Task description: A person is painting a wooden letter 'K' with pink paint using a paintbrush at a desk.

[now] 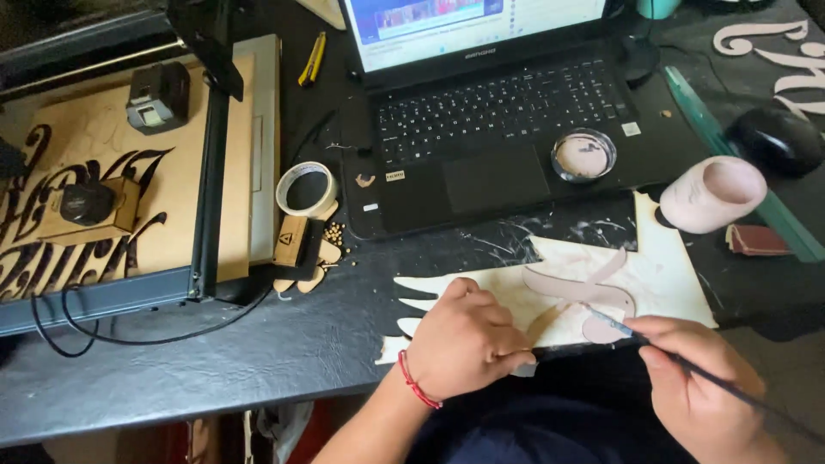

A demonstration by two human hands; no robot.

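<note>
**Brush on the cutout, front edge of the bench**

Brush [687,365] sits in the right hand [700,387], fingers closed round the thin dark handle, tip touching the pinkish curly shape [584,288] on the pale wood cutout [670,283]. Left hand [464,339] is curled, knuckles up, pressing down on the cutout's left part, red cord at the wrist. Cutout lies at the bench's front edge, right of centre, jagged points toward the left, just in front of the laptop [498,112].

On the laptop's palm rest, right side: small round dish [583,155] w/ pinkish paint. Just beside the laptop's front right corner, a pink cup [713,193] lies tipped on its side. Black mouse [778,137] near the right edge, green ruler [730,146] running diagonally by it. Tape roll [307,189] and small wood bits left of the laptop. Left end of bench: engraver frame [206,172] over a wood board [94,189] w/ dark lettering; yellow cutter [312,58] near the back edge.
</note>
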